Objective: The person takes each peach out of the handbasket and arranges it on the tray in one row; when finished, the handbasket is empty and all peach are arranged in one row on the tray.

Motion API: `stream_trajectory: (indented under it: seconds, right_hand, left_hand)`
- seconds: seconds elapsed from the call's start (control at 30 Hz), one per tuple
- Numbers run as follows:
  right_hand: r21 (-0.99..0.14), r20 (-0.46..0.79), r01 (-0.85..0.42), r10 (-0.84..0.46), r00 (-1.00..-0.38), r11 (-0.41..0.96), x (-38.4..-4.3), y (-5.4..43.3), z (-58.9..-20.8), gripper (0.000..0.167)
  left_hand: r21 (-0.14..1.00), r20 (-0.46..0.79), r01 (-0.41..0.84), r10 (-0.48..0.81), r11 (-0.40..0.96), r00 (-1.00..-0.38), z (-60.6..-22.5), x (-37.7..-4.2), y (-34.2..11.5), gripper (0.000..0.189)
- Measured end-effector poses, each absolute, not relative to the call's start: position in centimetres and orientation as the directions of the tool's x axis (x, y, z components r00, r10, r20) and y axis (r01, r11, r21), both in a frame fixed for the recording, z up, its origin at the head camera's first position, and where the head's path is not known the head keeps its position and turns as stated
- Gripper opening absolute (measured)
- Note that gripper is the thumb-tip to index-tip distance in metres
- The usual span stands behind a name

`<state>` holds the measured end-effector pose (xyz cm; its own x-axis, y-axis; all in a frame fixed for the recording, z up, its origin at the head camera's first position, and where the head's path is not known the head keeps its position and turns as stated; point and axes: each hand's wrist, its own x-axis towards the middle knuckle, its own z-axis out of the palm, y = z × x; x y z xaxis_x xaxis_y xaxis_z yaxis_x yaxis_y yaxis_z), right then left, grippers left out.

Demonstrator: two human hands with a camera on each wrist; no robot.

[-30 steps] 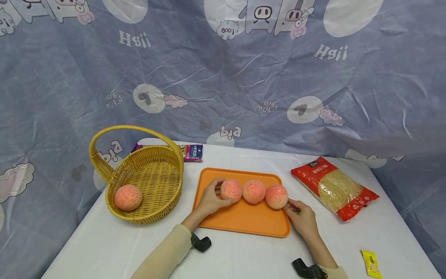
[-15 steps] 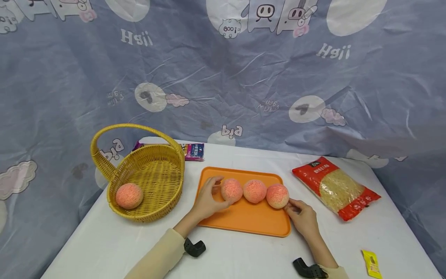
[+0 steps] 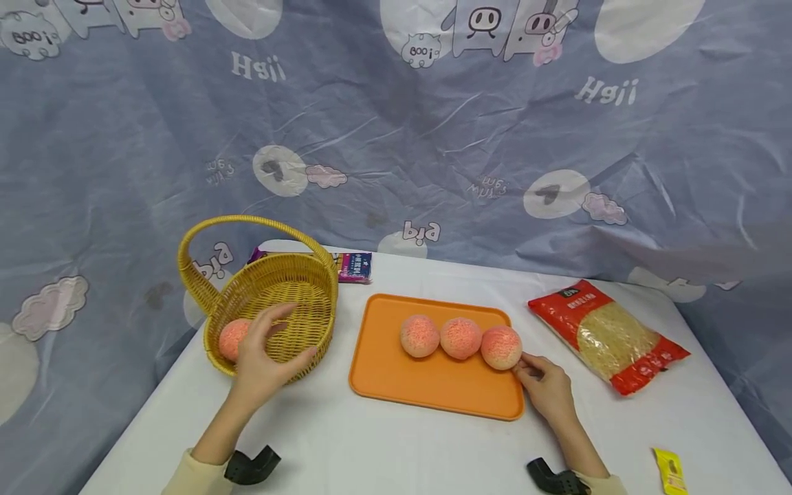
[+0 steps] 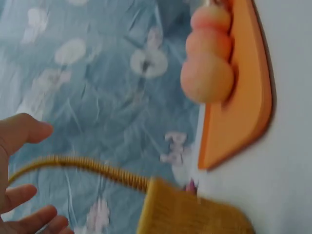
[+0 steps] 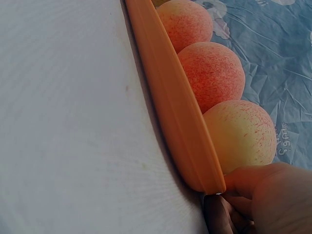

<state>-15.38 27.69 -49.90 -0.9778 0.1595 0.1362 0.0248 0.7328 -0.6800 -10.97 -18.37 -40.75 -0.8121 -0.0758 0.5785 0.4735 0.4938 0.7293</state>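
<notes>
Three pink-and-cream peaches, the left one (image 3: 420,336), the middle one (image 3: 460,337) and the right one (image 3: 502,347), lie in a row on the orange tray (image 3: 427,386). My right hand (image 3: 547,386) pinches the tray's right rim beside the right peach; in the right wrist view its fingers (image 5: 246,179) are at the tray's corner. My left hand (image 3: 260,361) holds nothing, thumb and fingers spread wide, and overlaps the near side of the yellow wicker basket (image 3: 309,285) in the head view. Inside that basket sits another peach (image 3: 234,338), partly hidden by the hand.
A red-and-clear bag of yellowish food (image 3: 609,337) lies right of the tray. Behind the basket is a purple packet (image 3: 355,267), partly covered. A small yellow sachet (image 3: 670,471) lies at the front right. The basket's tall handle (image 3: 260,220) arches above it.
My left hand has let go of the left peach and swung left from the tray to the basket. My right hand stays at the tray rim. The head view has shifted slightly.
</notes>
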Motion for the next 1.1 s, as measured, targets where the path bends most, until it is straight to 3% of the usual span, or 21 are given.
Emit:
stream_trajectory:
  seconds: [0.17,0.33,0.5,1.1]
  right_hand:
    - [-0.679,0.132,0.026,0.156,-0.979,0.734,-15.4,27.7,-49.8,0.036]
    - [-0.671,0.129,0.031,0.158,-0.979,0.741,-15.4,27.9,-50.0,0.035]
    - [-0.679,0.143,0.025,0.165,-0.976,0.734,-15.4,27.8,-50.1,0.034]
    - [-0.689,0.124,0.031,0.160,-0.979,0.724,-15.3,27.6,-49.8,0.035]
  left_hand:
    - [0.804,0.405,0.178,-0.303,0.567,-0.863,-41.2,-10.6,-22.3,0.065]
    - [0.842,0.255,0.004,-0.391,0.540,-0.885,-42.0,-11.1,-24.1,0.066]
    - [0.858,0.152,-0.085,-0.410,0.507,-0.899,-42.4,-11.9,-24.7,0.071]
    - [0.844,0.005,-0.230,-0.434,0.485,-0.901,-42.7,-14.7,-25.3,0.071]
